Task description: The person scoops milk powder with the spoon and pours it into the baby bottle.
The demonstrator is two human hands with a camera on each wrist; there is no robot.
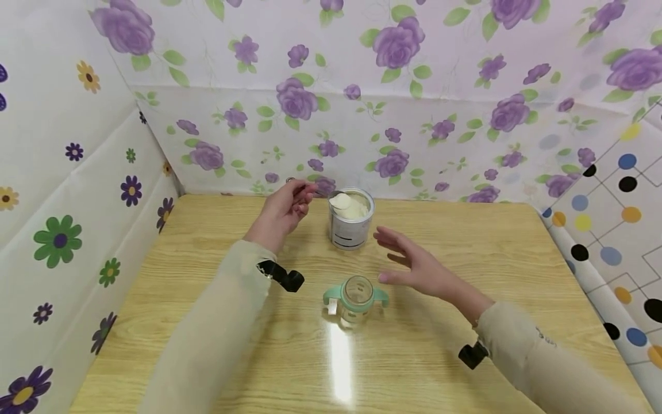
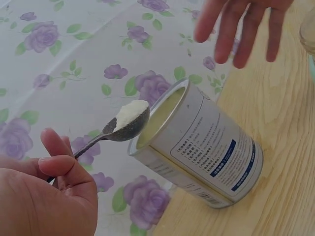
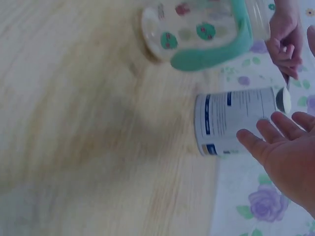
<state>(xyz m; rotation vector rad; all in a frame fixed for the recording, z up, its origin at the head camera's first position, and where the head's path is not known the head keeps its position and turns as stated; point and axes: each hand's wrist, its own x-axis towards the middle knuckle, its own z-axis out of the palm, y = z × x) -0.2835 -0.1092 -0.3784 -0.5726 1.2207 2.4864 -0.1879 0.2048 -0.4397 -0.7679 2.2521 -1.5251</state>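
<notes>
Holds a grey spoon (image 2: 133,130) heaped with pale powder (image 2: 131,113) just above an open, upright can (image 1: 350,233), near a clear, green-handled bottle (image 1: 358,291).

Looks like a makeshift booth (image 1: 362,129) here! Closed in on 3 sides by a purple-rose sheet (image 1: 207,103), a daisy-print sheet (image 1: 31,132) and a dotted sheet (image 1: 641,230), drawn close around a wood-grain tabletop (image 1: 491,247).

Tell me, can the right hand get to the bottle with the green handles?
Probably yes: the right hand looks empty and sits close to the bottle, and I see nothing standing between it and the nearer green handle.
</notes>
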